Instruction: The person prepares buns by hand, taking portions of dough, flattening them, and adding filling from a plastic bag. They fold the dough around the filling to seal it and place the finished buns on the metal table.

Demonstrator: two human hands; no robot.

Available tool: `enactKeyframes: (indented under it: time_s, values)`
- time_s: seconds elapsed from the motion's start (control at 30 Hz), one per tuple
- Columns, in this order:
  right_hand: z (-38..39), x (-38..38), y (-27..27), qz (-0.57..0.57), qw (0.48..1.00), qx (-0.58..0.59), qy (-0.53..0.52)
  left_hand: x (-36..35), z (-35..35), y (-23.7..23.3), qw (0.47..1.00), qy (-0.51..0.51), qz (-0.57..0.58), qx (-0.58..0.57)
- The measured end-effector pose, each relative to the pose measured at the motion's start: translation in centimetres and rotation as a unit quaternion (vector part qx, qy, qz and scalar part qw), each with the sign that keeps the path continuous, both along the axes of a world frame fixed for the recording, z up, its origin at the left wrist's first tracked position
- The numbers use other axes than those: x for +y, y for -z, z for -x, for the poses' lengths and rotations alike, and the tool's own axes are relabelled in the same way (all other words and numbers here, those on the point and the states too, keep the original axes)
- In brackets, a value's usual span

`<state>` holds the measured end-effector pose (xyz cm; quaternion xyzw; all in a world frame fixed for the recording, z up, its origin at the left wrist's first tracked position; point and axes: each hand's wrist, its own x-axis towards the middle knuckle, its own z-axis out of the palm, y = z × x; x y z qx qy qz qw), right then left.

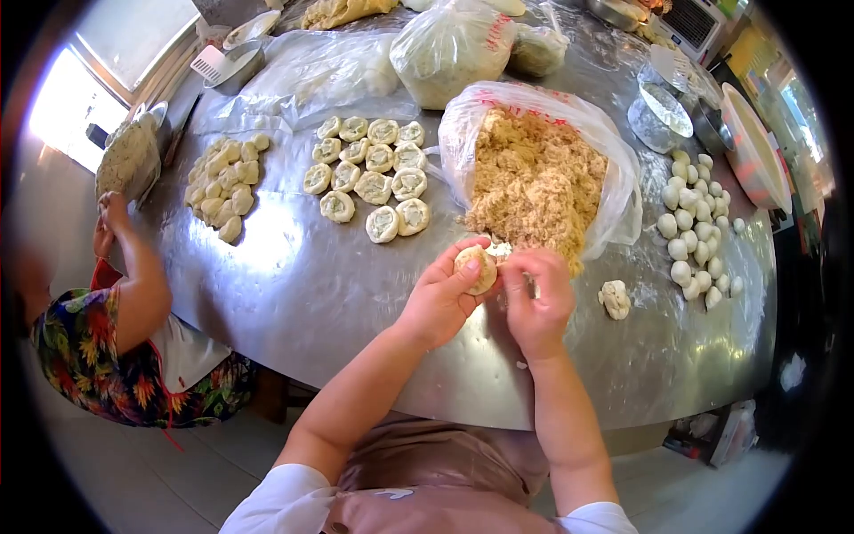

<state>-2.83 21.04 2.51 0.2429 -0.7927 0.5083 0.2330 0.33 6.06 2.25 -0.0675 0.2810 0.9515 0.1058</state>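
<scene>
My left hand (pixel 438 298) cups a round piece of dough (pixel 480 267) filled with tan shredded filling, just above the steel table (pixel 302 294). My right hand (pixel 536 298) pinches at the dough's right edge with its fingertips. Right behind my hands lies an open plastic bag of tan shredded filling (pixel 534 182). A shaped dough piece (pixel 615 299) rests on the table to the right of my right hand.
Filled dough rounds (pixel 374 178) lie in rows at the middle. Plain dough balls (pixel 698 227) cluster at the right, more dough pieces (pixel 222 187) at the left. Another person (pixel 124 329) sits at the left edge. Bagged dough (pixel 449 49) and bowls (pixel 752 147) stand behind.
</scene>
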Motion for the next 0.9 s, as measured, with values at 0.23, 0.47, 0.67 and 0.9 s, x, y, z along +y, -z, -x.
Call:
enactKeyframes:
  time_s: [0.23,0.47,0.67,0.9]
  values:
    - [0.4,0.2,-2.0,-0.11,0.993,0.043,-0.01,-0.7,0.3,-0.7,0.998,0.049,-0.04,-0.029]
    - [-0.1,-0.5,-0.3,-0.197,0.975,0.074,-0.076,-0.5,-0.1,1.9,0.976,0.171,-0.129,0.035]
    - [-0.9,-1.4,-0.7,-0.159,0.982,0.082,-0.058,1.2,-0.7,2.7,0.991,0.101,0.091,-0.012]
    - [-0.5,-0.7,0.4,-0.075,0.997,0.027,-0.024,3.4,-0.6,2.7,0.983,0.145,-0.1,0.055]
